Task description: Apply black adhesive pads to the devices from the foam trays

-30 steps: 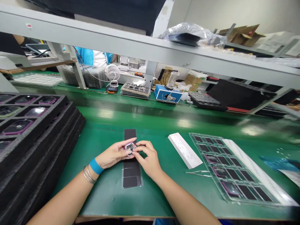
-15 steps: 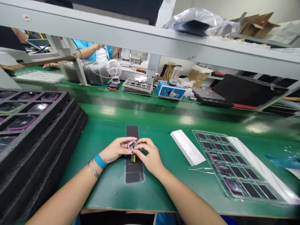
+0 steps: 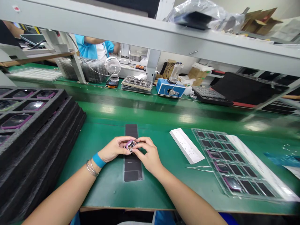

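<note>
Both my hands meet over a strip of dark square pads [image 3: 132,170] lying on the green table. My left hand [image 3: 114,149] has its fingers curled round a small purple-rimmed watch case [image 3: 130,145], inner side up. My right hand [image 3: 147,154] pinches at the same case from the right, fingertips pressed on its edge. A blue band and thin bangles sit on my left wrist.
Stacked black foam trays [image 3: 35,131] with purple cases fill the left. A white strip [image 3: 187,145], tweezers [image 3: 199,168] and a clear tray of dark pads [image 3: 231,164] lie to the right. A grey shelf beam [image 3: 150,34] runs overhead. A person in blue works beyond it.
Both hands stay on the case with only small finger shifts. The view has tilted and shifted slightly.
</note>
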Motion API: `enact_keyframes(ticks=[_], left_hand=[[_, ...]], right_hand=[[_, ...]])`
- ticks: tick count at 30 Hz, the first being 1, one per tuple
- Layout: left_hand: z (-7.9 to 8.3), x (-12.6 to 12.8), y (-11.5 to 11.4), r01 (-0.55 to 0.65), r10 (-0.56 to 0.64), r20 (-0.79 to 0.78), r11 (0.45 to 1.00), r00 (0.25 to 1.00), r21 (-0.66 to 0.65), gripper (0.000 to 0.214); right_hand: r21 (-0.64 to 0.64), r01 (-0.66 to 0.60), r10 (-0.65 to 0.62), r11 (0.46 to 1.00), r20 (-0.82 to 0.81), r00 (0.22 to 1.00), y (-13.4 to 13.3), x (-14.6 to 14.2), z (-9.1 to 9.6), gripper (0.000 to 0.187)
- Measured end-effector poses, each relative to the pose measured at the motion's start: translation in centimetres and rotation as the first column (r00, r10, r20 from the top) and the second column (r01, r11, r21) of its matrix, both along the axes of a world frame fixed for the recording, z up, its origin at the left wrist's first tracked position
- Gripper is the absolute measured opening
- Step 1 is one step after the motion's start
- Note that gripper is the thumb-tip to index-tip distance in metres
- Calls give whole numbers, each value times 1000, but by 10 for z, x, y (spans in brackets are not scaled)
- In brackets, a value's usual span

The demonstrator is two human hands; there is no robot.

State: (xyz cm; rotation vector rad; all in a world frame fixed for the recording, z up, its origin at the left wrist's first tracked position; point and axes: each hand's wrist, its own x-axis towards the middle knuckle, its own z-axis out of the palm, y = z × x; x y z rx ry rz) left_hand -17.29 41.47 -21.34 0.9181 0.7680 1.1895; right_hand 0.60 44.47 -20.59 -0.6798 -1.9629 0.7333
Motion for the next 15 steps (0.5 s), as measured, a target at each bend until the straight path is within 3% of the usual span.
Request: enact_keyframes(ticks=[15], left_hand=[[0,1,-2,-6,7,60,1000,998,-21,52]], right_hand=[[164,45,-37,985,-54,998,-3,-1,-1,10]])
